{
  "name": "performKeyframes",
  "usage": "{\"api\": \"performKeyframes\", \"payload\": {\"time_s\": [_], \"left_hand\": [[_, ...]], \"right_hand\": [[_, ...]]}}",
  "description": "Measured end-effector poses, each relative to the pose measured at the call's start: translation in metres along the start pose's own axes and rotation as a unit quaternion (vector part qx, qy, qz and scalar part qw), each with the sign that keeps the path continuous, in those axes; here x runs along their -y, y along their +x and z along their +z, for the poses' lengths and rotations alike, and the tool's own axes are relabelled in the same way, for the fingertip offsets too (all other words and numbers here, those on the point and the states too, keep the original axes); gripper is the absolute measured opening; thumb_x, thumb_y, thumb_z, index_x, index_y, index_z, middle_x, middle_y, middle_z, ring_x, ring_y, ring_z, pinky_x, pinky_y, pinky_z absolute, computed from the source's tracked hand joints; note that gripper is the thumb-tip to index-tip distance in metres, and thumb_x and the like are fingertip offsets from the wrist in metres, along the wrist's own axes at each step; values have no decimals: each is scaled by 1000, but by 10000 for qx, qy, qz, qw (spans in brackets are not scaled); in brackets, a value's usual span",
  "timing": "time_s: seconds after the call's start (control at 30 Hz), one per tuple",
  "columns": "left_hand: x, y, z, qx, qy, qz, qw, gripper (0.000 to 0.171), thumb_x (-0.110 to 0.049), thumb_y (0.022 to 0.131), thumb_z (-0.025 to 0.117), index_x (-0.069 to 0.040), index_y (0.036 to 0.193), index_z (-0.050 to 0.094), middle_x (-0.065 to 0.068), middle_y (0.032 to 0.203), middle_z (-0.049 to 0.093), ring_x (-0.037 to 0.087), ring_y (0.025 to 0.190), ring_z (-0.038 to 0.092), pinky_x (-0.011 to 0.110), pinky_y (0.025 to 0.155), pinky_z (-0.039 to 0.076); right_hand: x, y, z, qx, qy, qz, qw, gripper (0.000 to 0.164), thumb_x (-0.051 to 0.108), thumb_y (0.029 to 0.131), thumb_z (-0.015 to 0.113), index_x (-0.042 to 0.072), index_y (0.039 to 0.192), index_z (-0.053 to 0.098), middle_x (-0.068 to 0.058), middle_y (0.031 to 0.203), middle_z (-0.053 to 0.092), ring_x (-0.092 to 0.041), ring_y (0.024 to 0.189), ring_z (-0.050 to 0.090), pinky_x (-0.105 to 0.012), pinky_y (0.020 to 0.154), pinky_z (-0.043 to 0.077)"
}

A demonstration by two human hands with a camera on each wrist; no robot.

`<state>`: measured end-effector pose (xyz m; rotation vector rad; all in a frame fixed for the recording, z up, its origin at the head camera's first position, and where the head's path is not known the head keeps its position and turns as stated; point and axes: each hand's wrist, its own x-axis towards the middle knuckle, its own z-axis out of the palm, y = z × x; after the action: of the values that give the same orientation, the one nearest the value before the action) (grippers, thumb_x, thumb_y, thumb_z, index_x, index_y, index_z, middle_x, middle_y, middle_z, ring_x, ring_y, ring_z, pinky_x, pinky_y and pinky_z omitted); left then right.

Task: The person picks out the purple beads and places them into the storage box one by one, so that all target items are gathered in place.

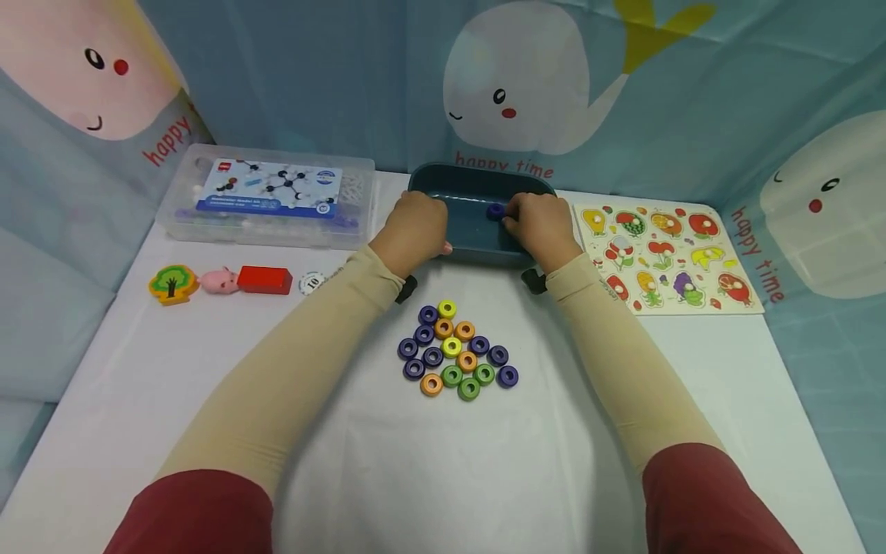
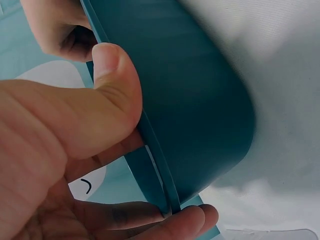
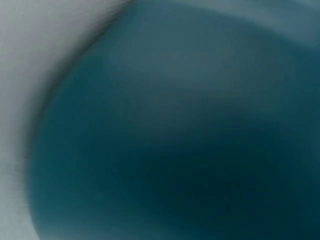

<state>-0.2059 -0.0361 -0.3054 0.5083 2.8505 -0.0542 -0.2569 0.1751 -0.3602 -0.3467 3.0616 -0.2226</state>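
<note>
A dark teal bin (image 1: pixel 477 255) stands at the back of the table. My left hand (image 1: pixel 415 225) grips its left end, and the left wrist view shows the thumb over the bin's rim (image 2: pixel 155 155) with fingers on the other side. My right hand (image 1: pixel 542 227) reaches over the bin's right end with bent fingers, right beside a purple ring (image 1: pixel 495 211) inside. Whether those fingertips pinch the ring is hidden. Only the blurred teal bin (image 3: pixel 150 100) fills most of the right wrist view. Several purple, orange, yellow and green rings (image 1: pixel 451 347) lie loosely grouped in front of the bin.
A clear plastic case (image 1: pixel 270 231) with a molecule-model label lies left of the bin. In front of it are a tree piece (image 1: pixel 172 285), a pink pig (image 1: pixel 218 280), a red block (image 1: pixel 265 280) and a round token (image 1: pixel 311 282). A fruit puzzle board (image 1: pixel 671 258) lies at right.
</note>
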Motion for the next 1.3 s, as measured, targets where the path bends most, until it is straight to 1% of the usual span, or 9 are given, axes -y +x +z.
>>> {"api": "performKeyframes", "payload": {"time_s": [0.27, 0.37, 0.5, 0.7, 0.8, 0.9, 1.0, 1.17, 1.3], "left_hand": [[-1, -3, -2, -15, 121, 72, 9999, 59, -45, 92, 70, 5, 122, 68, 21, 127, 67, 43, 125, 58, 50, 116, 40], [-2, -3, -1, 18, 106, 63, 9999, 57, -45, 93, 70, 5, 121, 68, 21, 127, 68, 43, 125, 58, 51, 116, 39], [-2, -1, 1, 103, 55, 3, 9999, 55, -44, 93, 69, 4, 121, 69, 21, 129, 66, 43, 127, 56, 51, 117, 38], [-2, 1, 1, 105, 160, -54, 9998, 58, -46, 93, 68, 3, 124, 68, 21, 130, 66, 42, 128, 56, 50, 117, 37], [-2, 2, 1, 140, 155, -62, 9998, 59, -46, 94, 68, 3, 126, 66, 22, 131, 65, 43, 129, 55, 50, 117, 38], [-1, 3, 0, 209, 160, -75, 9996, 61, -47, 94, 67, 4, 129, 64, 22, 133, 64, 43, 131, 53, 49, 116, 39], [0, 3, 0, 283, 154, -84, 9994, 62, -48, 94, 67, 3, 129, 64, 21, 133, 64, 43, 131, 53, 49, 117, 38], [0, 2, 0, 289, 124, -68, 9995, 59, -47, 95, 66, 3, 127, 65, 20, 131, 65, 43, 130, 54, 49, 118, 37], [0, 2, 1, 158, 88, -53, 9998, 58, -46, 94, 67, 3, 125, 67, 21, 131, 65, 43, 129, 55, 49, 117, 38]], "right_hand": [[1, -9, -2, -118, 306, 112, 9994, 32, 33, 100, 61, 12, 122, 71, -11, 123, 71, -33, 107, 61, -50, 98, 46], [7, -31, -10, -364, 762, -12, 9964, 30, 35, 99, 63, 15, 120, 72, -8, 126, 69, -31, 111, 61, -50, 99, 47], [19, -78, -20, -357, 1364, -434, 9891, 25, 36, 95, 68, 19, 113, 74, -1, 120, 71, -24, 106, 63, -45, 91, 52], [33, -144, -18, 770, 1305, -713, 9859, 17, 36, 91, 74, 24, 103, 74, 4, 108, 72, -19, 98, 63, -38, 81, 53], [37, -161, -9, 1502, 1100, -596, 9807, 15, 36, 88, 76, 23, 96, 72, 4, 100, 72, -18, 88, 61, -35, 76, 51], [41, -168, 1, 1836, 985, -460, 9770, 17, 35, 86, 78, 22, 91, 69, 5, 91, 68, -16, 78, 55, -31, 68, 45], [42, -169, 8, 1680, 892, -439, 9808, 19, 34, 85, 79, 20, 91, 68, 7, 86, 67, -14, 74, 54, -31, 67, 45], [46, -170, 11, 926, 548, -578, 9925, 19, 32, 87, 77, 16, 97, 72, 6, 87, 71, -16, 82, 61, -34, 75, 53], [44, -165, 15, 532, 474, -660, 9953, 19, 31, 87, 76, 14, 98, 74, 5, 89, 73, -18, 86, 63, -36, 78, 55]]}}
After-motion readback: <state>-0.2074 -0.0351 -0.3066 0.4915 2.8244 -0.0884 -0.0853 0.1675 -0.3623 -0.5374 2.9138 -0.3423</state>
